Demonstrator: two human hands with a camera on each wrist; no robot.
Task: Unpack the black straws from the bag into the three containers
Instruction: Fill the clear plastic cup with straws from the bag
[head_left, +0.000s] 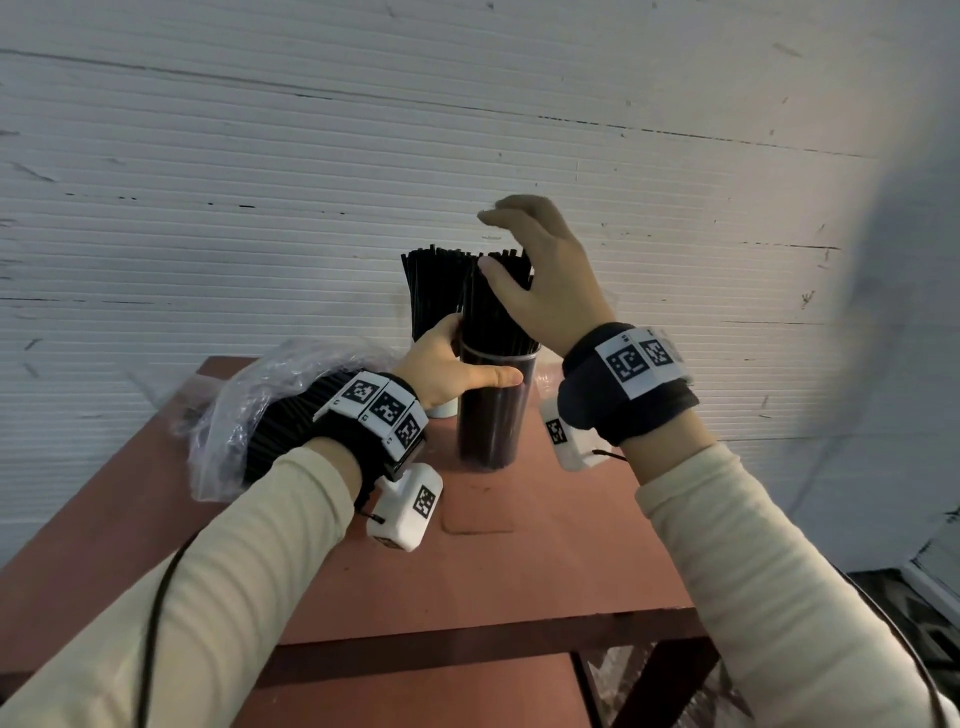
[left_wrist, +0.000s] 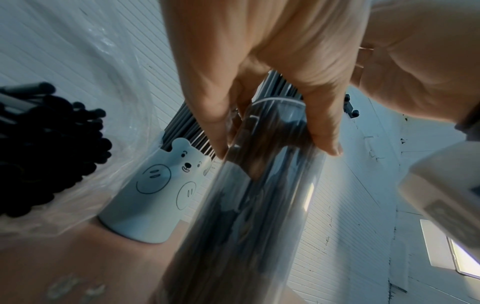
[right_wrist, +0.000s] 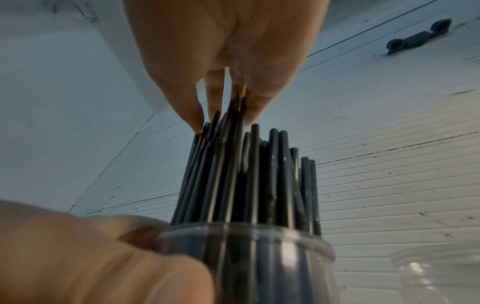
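Observation:
A tall clear container (head_left: 491, 431) (left_wrist: 246, 216) (right_wrist: 259, 267) stands on the reddish table (head_left: 519, 571), packed with black straws (head_left: 488, 312) (right_wrist: 259, 174). My left hand (head_left: 452, 364) (left_wrist: 259, 82) grips it just under the rim, thumb in front. My right hand (head_left: 535, 270) (right_wrist: 228, 61) arches over the straw tops, thumb on their side and fingertips pinching a few upper ends. Behind stands a white bear-print container (left_wrist: 155, 195) holding more straws (head_left: 431, 291). The clear plastic bag (head_left: 239, 410) lies at the left with a bundle of straws (left_wrist: 46, 154) inside.
An empty clear container (right_wrist: 441, 273) sits to the right of the filled one, mostly hidden behind my right wrist in the head view. A white ribbed wall rises directly behind the table. The table's near edge and a drop to the floor are at the right.

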